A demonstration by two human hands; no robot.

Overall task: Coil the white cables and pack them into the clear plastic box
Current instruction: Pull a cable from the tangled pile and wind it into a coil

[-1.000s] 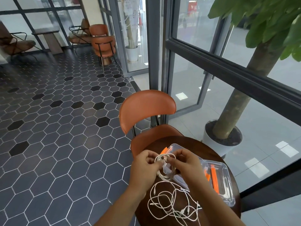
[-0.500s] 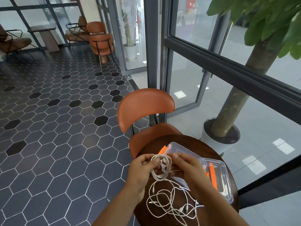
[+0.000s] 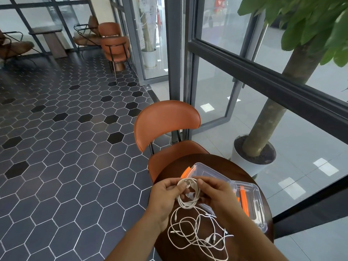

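Head camera looks forward and down, close over table (image 3: 243, 171)

I pinch a coiled white cable (image 3: 189, 194) between my left hand (image 3: 165, 194) and right hand (image 3: 216, 193), above the round dark table (image 3: 243, 172). Loose white cables (image 3: 195, 236) lie tangled at six o'clock from the coil. The clear plastic box (image 3: 212, 169) sits at one o'clock and an orange chair (image 3: 165, 119) at twelve.

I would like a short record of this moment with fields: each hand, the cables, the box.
left hand: pinches one side of the coiled cable
right hand: pinches the other side
loose cables: tangled on the table, nearer the person
clear plastic box: on the table beyond the hands, partly hidden
packed: no cable seen in the box yet
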